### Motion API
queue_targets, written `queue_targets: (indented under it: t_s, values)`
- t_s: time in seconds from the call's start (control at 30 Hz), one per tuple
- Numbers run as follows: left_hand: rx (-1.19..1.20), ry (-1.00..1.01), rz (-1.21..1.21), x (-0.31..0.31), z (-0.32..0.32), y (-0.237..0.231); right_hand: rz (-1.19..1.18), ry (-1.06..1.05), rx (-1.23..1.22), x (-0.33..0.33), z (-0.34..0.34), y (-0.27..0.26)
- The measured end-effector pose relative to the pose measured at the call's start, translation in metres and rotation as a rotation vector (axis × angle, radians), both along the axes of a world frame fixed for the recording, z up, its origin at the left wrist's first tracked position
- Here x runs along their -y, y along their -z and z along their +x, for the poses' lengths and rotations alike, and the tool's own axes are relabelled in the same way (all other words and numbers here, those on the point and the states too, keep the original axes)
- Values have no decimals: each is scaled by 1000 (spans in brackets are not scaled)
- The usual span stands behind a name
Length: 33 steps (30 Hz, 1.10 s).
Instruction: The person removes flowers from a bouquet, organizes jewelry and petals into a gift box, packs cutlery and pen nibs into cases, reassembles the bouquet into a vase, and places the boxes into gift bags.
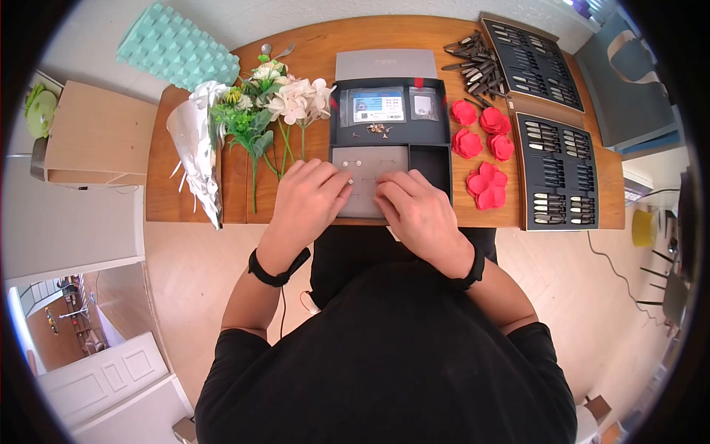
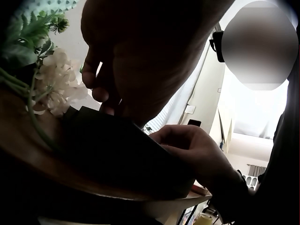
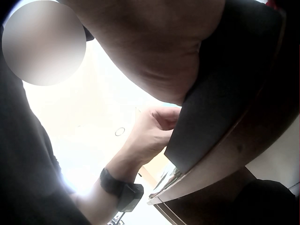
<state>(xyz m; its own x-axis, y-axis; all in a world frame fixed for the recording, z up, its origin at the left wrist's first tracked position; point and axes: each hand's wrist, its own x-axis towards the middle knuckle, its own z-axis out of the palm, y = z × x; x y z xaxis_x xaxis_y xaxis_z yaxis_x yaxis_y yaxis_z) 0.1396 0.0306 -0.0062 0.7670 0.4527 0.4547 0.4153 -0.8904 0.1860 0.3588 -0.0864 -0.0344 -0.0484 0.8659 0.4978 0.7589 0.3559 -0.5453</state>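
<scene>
In the head view, my left hand (image 1: pixel 310 198) is at the left part of a grey foam pad (image 1: pixel 370 207) in a black jewelry box. Its curled fingers pinch a small pale stud earring (image 1: pixel 350 180) at the fingertips. Over the pad's right side, my right hand (image 1: pixel 421 207) has its thumb and fingers bent together; I cannot tell whether anything is between them. Two stud earrings (image 1: pixel 358 163) sit in the pad's upper left, and thin slits show elsewhere. Both wrist views are dark, with the box side (image 2: pixel 117 150) hiding the fingertips' work.
Behind the pad, the box lid (image 1: pixel 392 135) holds plastic packets (image 1: pixel 376 106) and small copper-coloured pieces (image 1: pixel 379 129). Artificial flowers (image 1: pixel 292 100) and a foil-wrapped cone (image 1: pixel 198 140) lie left. Red flowers (image 1: pixel 486 185), dark slim pieces (image 1: pixel 481 70) and filled cases (image 1: pixel 558 174) are right.
</scene>
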Motion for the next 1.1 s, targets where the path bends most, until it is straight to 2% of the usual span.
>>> queue_targets:
  t_s: [0.5, 0.77, 1.1]
  values:
    - [-87, 28, 27, -2, 5, -1, -16, -4, -4, 0, 0, -1]
    - [-2, -21, -40, 4, -5, -6, -20, -5, 6, 0, -1, -1]
    - [87, -45, -87, 20, -17, 11, -31, 2, 1, 0, -2, -6]
